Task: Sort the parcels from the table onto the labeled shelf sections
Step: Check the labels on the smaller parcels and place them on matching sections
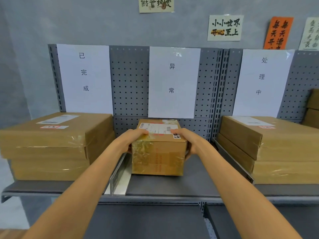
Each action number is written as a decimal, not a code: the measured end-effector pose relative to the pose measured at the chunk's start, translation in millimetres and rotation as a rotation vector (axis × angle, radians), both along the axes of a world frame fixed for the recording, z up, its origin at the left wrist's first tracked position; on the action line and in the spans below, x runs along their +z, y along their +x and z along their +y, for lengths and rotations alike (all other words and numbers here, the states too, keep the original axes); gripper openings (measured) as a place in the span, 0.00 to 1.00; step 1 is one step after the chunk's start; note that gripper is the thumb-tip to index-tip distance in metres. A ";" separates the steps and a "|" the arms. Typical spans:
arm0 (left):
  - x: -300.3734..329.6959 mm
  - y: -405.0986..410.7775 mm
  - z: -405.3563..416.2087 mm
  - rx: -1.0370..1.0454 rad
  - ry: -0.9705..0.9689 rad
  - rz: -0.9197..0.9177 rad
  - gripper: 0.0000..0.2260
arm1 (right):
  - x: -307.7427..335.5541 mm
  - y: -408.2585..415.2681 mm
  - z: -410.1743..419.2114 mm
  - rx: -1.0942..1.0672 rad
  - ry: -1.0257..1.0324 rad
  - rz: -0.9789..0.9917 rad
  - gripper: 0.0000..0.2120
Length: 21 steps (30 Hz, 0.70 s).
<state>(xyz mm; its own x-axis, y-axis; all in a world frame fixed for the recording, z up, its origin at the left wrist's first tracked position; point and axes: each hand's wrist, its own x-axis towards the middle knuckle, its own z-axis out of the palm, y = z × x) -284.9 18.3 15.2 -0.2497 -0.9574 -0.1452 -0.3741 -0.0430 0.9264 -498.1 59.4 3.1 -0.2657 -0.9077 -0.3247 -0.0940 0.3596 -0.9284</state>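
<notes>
Now we are holding a small brown box (159,149) with both of our hands. Our left hand (133,141) is curling its grip around the left side of the box, with the thumb lying on the top edge. Our right hand (187,142) is doing the same on the right side, with its fingers wrapping round the far side. So both grips are pinching the box between them.

The box is sitting on the gray shelf (189,180), in the middle part. It is standing right under the white paper sign (173,81) that reads 异常. A white label (158,128) with bar codes is sticking on top of the box, and shiny tape is covering its front left corner.

A thin metal divider (119,176) is standing just to the left of the box. Past it, two big flat boxes (51,147) are lying one on top of the other, under the sign (84,78) that reads 已完成. On the right side, two more big flat boxes (276,149) are piling up under the sign (262,81) that reads 处理中. Little paper notes (224,28) with writing are hanging on the gray wall above.
</notes>
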 end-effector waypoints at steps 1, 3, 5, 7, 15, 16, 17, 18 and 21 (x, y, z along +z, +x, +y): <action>-2.4 -1.1 -3.7 -0.004 0.002 0.004 0.11 | -1.6 -1.6 -2.6 0.001 0.003 0.000 0.27; -7.2 -3.1 -11.0 -0.013 0.003 0.015 0.13 | -4.5 -4.0 -6.2 0.007 0.015 0.000 0.26; -11.5 -4.5 -15.4 -0.014 0.005 0.016 0.15 | -7.9 -5.5 -9.3 0.008 0.029 0.002 0.28; -15.9 -5.4 -18.5 -0.013 0.008 0.008 0.16 | -11.3 -6.1 -11.4 0.006 0.043 0.000 0.30; -18.7 -8.0 -24.6 -0.018 0.011 0.017 0.15 | -11.7 -9.3 -17.2 0.023 0.061 0.011 0.29; -18.9 -8.5 -25.1 -0.018 0.011 0.016 0.14 | -12.0 -9.0 -17.2 0.023 0.070 0.013 0.29; -19.0 -8.7 -24.8 -0.017 0.015 0.019 0.14 | -12.1 -8.5 -16.8 0.022 0.080 0.013 0.30; -19.4 -9.2 -25.4 -0.013 0.020 0.024 0.13 | -12.2 -7.8 -16.3 0.024 0.086 0.013 0.30; -19.3 -9.9 -23.0 -0.003 0.031 0.032 0.12 | -10.5 -6.1 -12.5 0.022 0.076 0.023 0.26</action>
<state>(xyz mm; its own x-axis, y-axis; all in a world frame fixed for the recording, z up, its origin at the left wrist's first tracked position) -294.8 -4.7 -4.1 -0.2579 -0.9518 -0.1663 -0.3440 -0.0704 0.9363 -504.2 46.9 -7.4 -0.2538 -0.8864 -0.3872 -0.1238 0.4267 -0.8959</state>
